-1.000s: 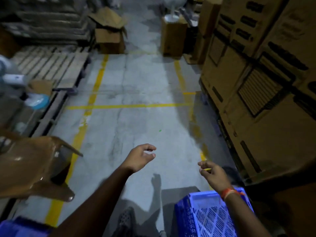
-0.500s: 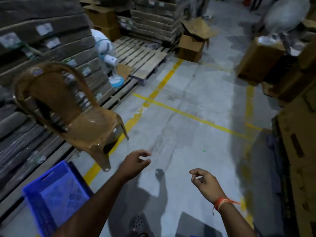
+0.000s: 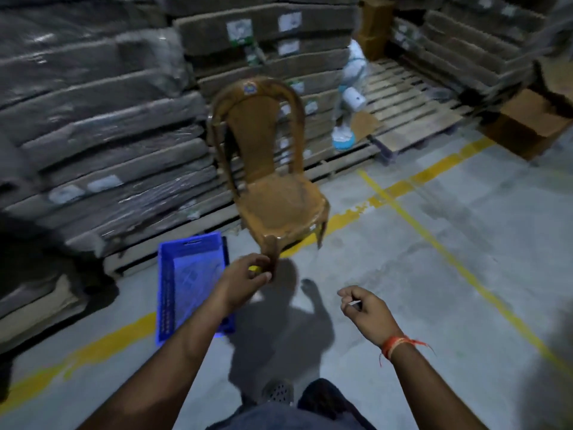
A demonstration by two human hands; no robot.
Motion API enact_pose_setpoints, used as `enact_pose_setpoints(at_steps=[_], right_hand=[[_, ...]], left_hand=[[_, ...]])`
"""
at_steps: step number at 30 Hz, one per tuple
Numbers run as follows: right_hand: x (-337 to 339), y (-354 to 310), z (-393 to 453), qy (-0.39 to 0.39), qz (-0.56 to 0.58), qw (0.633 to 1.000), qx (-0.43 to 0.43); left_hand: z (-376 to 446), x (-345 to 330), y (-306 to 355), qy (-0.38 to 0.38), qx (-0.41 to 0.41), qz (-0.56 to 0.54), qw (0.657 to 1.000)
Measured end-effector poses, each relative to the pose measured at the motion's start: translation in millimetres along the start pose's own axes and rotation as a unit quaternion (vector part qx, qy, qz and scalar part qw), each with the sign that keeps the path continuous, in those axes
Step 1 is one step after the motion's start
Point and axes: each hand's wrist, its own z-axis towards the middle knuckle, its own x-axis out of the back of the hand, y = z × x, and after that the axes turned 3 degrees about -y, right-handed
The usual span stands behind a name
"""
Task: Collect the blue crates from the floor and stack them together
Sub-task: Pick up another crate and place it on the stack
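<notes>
blue crate [image 3: 190, 283] is lying on the floor [image 3: 418, 290] beside a brown chair [image 3: 266, 169]; my left hand [image 3: 245, 279] and right hand [image 3: 366, 308] are hanging loosely curled above the floor, holding nothing.

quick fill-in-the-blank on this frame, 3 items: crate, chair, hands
1. The blue crate sits on the floor to the ____ of the brown plastic chair.
2. The orange wristband is on the ____ arm.
3. The left hand and right hand hold ____ of the crate.

Missing words: left; right; nothing
</notes>
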Motion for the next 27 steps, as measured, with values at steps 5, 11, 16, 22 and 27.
enact_pose_setpoints(at_steps=[5,11,16,22,27], right_hand=[[-37.9,-62.5,81.1,-0.106,-0.092,0.987,0.081],[-74.0,-118.3,168.1,-0.207,-0.15,0.954,0.158],[-85.6,-149.7,253.3,-0.269,-0.182,0.926,0.191],[-118.9,-191.1,343.9,-0.359,-0.216,0.877,0.237],[-164.7,-219.1,392.7,-0.358,-0.22,0.852,0.313]], left_hand=[[-20.3,51.9,-34.9,0.135,0.091,-0.081,0.983],[-14.1,89.0,-66.6,0.251,0.139,-0.116,0.951],[12.8,107.4,-79.1,0.314,0.192,-0.146,0.918],[29.8,129.3,-92.8,0.388,0.24,-0.182,0.871],[17.8,140.3,-105.4,0.449,0.262,-0.213,0.828]])
